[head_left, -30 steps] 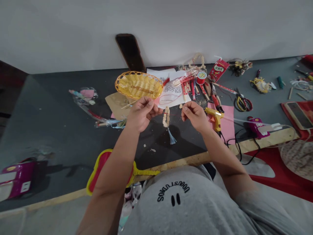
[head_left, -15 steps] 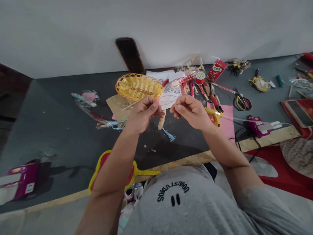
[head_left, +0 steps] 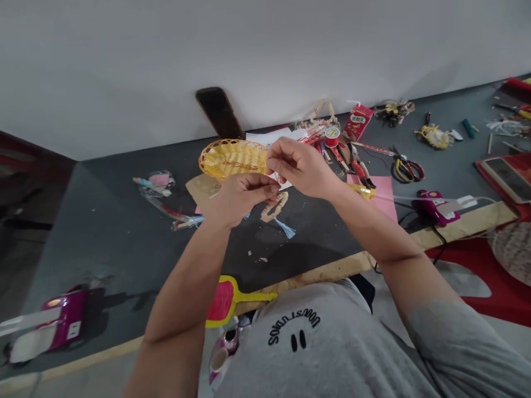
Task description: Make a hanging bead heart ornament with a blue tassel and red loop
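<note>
My left hand (head_left: 244, 196) is closed in a pinch in front of the yellow woven basket (head_left: 232, 160). My right hand (head_left: 301, 166) is pinched just above and to the right of it, close to the left fingertips. A thin red thread seems to run between the fingers, but what each hand grips is too small to make out. Just below the hands is a beige beaded loop (head_left: 274, 208) with a light blue tassel (head_left: 285, 228). It is unclear whether the loop hangs or lies on the dark table (head_left: 124, 221).
A phone (head_left: 219, 112) leans on the wall. To the right are a red thread spool (head_left: 332, 136), a red drink carton (head_left: 358, 121), pliers (head_left: 362, 170), scissors (head_left: 409, 169) and a yellow glue gun (head_left: 364, 190). A pink and yellow fan (head_left: 222, 300) lies at the near edge.
My right hand has moved left and up, closing the gap to my left hand. The beaded piece now shows as an open loop. The camera view has shifted slightly.
</note>
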Demonstrator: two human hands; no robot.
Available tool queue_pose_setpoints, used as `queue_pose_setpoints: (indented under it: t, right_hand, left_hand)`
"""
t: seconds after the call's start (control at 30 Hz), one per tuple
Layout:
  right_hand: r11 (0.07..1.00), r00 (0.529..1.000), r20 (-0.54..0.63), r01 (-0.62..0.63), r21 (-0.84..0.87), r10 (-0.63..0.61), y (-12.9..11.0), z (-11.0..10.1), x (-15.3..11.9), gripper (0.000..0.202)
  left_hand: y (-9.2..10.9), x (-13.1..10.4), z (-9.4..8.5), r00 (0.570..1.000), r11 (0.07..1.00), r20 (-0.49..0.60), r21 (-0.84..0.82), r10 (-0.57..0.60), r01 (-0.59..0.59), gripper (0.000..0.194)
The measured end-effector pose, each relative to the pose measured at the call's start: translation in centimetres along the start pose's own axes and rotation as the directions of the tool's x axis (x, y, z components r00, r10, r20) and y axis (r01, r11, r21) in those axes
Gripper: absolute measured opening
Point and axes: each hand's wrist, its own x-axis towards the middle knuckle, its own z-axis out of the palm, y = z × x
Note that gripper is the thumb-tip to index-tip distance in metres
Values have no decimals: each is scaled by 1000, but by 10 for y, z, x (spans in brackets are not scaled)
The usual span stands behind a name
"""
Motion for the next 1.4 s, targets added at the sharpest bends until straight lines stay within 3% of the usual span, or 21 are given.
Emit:
queue_pose_setpoints:
  t: [0.17,0.33,0.5,0.73,0.9,1.1,1.17,1.27,1.4]
  right_hand:
    - [994,999,23,-20,-112,23,-5,2,7,10]
    - [996,996,8,-86,-28,86,-4,-4,1,15]
    - [986,986,84,-152,64,147,11,-7,-19,23]
    - [978,981,-50,-184,95,189,14,4,-28,15]
    - [977,973,-121,-183,105,195,10,6,-39,14]
    - [998,999,7,-51,34,50,7,5,-55,14]
    - [1000,1000,-8,-8,-15,8,9,4,-54,14]
    - [987,996,-53,58,-151,-66,15,2,-49,14]
    - [971,994,45,108,-213,-100,24,6,-41,14]
  left_hand:
    - [3,4,-1,999,994,16,103,43,-45,24]
    - [4,4,-1,996,990,4,109,92,-92,28]
    - [-1,4,-4,998,992,-18,109,64,-62,30]
    - [-7,3,-2,999,985,22,166,45,-48,24]
    - [-10,4,1,999,998,-33,-53,30,-31,30]
    - [-14,5,-3,998,999,-37,18,42,-41,30]
    - [-13,3,-4,998,996,-26,67,62,-60,28]
    - [-8,-2,-5,991,977,-8,171,134,-131,19]
    - [2,-8,-2,969,900,-14,374,247,-224,7]
